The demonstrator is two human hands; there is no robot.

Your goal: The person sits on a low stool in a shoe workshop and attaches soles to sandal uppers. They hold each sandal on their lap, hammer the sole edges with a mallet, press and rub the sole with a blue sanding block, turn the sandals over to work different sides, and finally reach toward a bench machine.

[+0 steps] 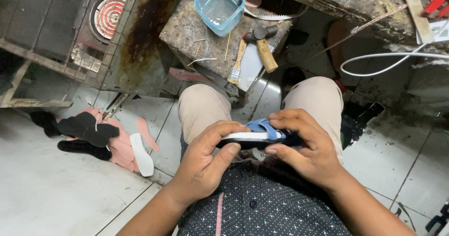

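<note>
Between your fingertips, over your lap, the sandal [255,137] lies sole-edge up, your left hand [206,163] pinching its near end and your right hand [308,149] curled around the blue strap [266,127], seemingly to steady the sole while pressing.

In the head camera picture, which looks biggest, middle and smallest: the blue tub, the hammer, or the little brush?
1. Blue plastic tub, clearly the biggest.
2. Hammer and brush: they look about the same length, so I won't rank them. All three sit together on the stone block.
</note>
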